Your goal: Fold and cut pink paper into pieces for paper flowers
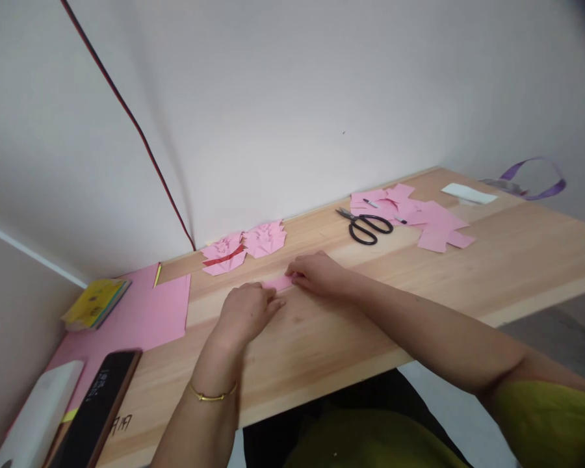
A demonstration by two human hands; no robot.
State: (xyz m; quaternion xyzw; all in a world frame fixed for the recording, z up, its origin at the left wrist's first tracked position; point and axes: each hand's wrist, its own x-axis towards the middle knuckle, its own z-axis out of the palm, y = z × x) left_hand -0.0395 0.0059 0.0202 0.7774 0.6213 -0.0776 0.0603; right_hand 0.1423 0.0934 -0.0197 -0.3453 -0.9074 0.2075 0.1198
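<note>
A small strip of pink paper [279, 283] lies flat on the wooden table between my hands. My left hand [248, 312], with a gold bangle at the wrist, grips its left end, fingers bent and the thumb resting near the lower edge. At the right end, the curled fingers of my right hand [316, 273] pinch the paper against the tabletop. Parts of the strip are hidden under my fingertips. Just behind my hands sit folded pink paper pieces [264, 240], with a red strip [224, 255] across one of them.
Black-handled scissors [365, 227] lie to the right, beside loose pink cut-outs [436, 224] and pens [371, 203]. A white strip [468, 193] is farther right. Large pink sheets [160, 312], a yellow pack [95, 303], a black digital clock [97, 403] and a white box [41, 416] occupy the left.
</note>
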